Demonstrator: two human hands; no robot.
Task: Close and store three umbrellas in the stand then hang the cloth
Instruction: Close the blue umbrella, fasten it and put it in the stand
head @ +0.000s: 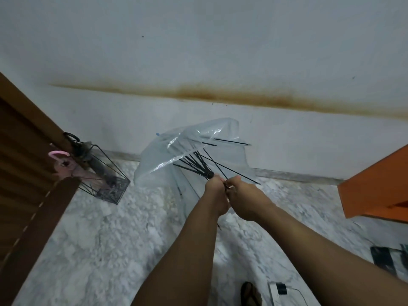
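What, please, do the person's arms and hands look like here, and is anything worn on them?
Both forearms are bare as far as the picture shows: no sleeves, gloves, watch or bracelets are visible. The left hand and right hand also look bare, with no rings that I can make out, though the fingers are curled and partly hidden, so small items could be missed.

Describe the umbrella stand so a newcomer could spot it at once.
Start at the brown slatted door on the left edge, then look where the white wall meets the marbled floor beside it. There stands the umbrella stand, a black wire-frame box leaning slightly. Unlike the clear umbrella held in both hands nearby, it already holds two closed umbrellas, one with a pink hooked handle.
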